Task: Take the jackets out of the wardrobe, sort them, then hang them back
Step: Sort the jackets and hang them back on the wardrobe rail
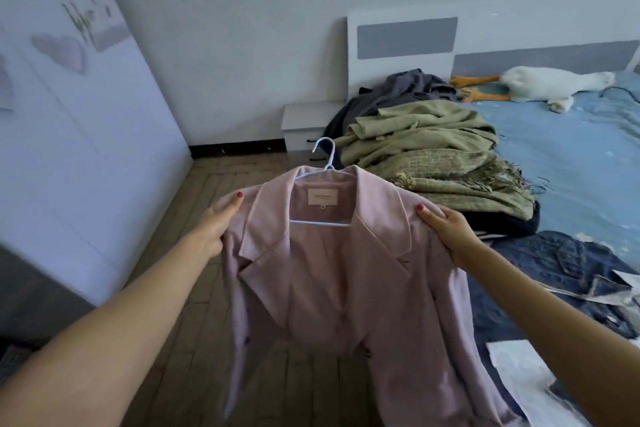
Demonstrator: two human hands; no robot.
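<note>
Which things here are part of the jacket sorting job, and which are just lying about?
Job:
- pink jacket, gripped at the shoulders by left hand and right hand
- white hanger inside it
- green jackets piled on the bed
- grey jacket behind them
- denim jacket
- wardrobe

Lying about:
- plush goose
- bedside table
- white papers

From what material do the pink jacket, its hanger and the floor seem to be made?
Pink jacket: likely a matte woven suiting cloth; it drapes softly with no shine.
Hanger: thin white rod, probably plastic or coated wire; which one is unclear.
Floor: wood-look strips with visible seams; real wood or laminate cannot be told.
</note>
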